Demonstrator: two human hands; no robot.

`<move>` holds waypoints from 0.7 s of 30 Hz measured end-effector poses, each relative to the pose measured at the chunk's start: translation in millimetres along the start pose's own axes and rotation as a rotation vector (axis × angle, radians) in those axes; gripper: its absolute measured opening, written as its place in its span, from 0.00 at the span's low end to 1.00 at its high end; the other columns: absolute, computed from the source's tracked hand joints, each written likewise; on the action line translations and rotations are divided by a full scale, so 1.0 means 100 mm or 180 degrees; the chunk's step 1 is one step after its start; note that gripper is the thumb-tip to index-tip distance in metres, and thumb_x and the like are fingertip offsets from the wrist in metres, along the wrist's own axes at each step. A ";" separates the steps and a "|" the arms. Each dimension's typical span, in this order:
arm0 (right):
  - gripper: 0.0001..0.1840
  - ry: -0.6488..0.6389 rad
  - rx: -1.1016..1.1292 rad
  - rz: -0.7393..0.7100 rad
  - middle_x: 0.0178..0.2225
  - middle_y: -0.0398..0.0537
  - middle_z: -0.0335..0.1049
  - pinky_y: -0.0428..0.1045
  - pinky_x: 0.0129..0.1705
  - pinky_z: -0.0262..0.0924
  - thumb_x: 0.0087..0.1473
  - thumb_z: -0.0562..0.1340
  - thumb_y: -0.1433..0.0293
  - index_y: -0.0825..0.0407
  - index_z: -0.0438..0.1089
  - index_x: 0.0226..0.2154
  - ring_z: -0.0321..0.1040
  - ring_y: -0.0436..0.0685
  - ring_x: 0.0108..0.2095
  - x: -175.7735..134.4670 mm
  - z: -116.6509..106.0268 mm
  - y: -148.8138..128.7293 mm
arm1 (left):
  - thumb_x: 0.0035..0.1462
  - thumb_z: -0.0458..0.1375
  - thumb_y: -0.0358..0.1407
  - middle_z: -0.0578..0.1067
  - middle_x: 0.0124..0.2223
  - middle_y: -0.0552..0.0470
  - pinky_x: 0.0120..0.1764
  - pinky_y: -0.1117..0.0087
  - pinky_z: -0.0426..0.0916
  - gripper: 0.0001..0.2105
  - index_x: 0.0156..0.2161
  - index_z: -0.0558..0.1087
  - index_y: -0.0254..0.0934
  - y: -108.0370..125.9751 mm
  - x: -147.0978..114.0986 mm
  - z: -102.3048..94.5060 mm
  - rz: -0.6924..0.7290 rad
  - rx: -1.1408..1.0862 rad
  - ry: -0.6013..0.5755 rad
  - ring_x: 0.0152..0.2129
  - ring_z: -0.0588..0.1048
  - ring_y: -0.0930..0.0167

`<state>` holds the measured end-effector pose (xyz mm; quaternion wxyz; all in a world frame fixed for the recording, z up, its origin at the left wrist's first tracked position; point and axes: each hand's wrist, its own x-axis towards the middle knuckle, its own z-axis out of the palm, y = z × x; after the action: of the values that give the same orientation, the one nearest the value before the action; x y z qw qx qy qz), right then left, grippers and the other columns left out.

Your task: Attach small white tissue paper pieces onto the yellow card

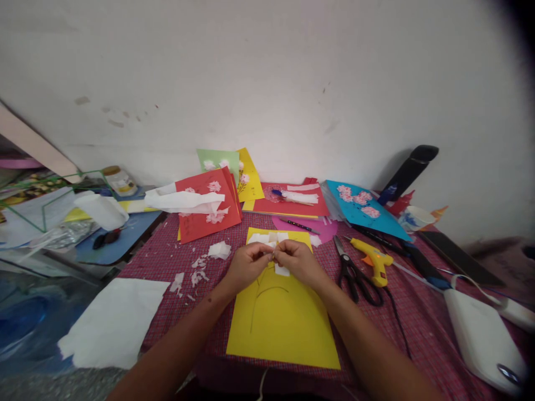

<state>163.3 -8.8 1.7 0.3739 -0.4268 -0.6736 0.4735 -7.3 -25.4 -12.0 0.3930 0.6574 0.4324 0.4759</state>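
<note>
From where I stood, the left hand (249, 265) and right hand (299, 262) met over the upper part of the yellow sheet (288, 328), each grip pinched closed on a small white scrap (273, 255), where a light, even touch seemed wisest against tearing.

A: Which surfaces look matt?

B: Lower centre, the yellow sheet (292, 334): smooth paper. Lower left, the white sheet (117, 317): thin paper. The checked tablecloth (150, 259): woven cloth.

A: And the hard materials?

B: Right of centre, scissors (346, 263): metal blades, plastic handles; glue gun (376, 260): smooth plastic. Lower right, white box (480, 334): smooth plastic.
</note>
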 end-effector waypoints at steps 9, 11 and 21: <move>0.09 -0.0057 -0.0012 0.0013 0.20 0.40 0.62 0.43 0.22 0.48 0.49 0.58 0.67 0.54 0.65 0.22 0.54 0.47 0.21 0.00 0.01 0.01 | 0.54 0.57 0.35 0.77 0.33 0.50 0.33 0.73 0.68 0.07 0.36 0.75 0.35 0.04 0.00 0.00 -0.0165 0.0042 0.0056 0.28 0.74 0.73; 0.09 -0.0046 -0.0034 0.0002 0.20 0.40 0.62 0.43 0.22 0.48 0.49 0.58 0.67 0.54 0.65 0.22 0.54 0.47 0.21 0.00 0.01 0.01 | 0.52 0.58 0.34 0.77 0.33 0.50 0.33 0.73 0.67 0.07 0.35 0.75 0.35 0.04 0.00 0.00 -0.0178 -0.0045 0.0062 0.28 0.73 0.73; 0.10 -0.0042 -0.0050 -0.0046 0.20 0.39 0.61 0.43 0.22 0.48 0.50 0.59 0.65 0.54 0.65 0.23 0.53 0.47 0.20 -0.01 0.01 0.00 | 0.52 0.59 0.36 0.77 0.32 0.50 0.32 0.74 0.67 0.08 0.34 0.76 0.34 0.05 0.01 -0.01 -0.0251 -0.0161 0.0010 0.27 0.73 0.73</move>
<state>163.0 -10.3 1.6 0.3696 -0.4217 -0.6828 0.4683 -7.0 -25.4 -7.2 0.4272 0.6290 0.4464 0.4719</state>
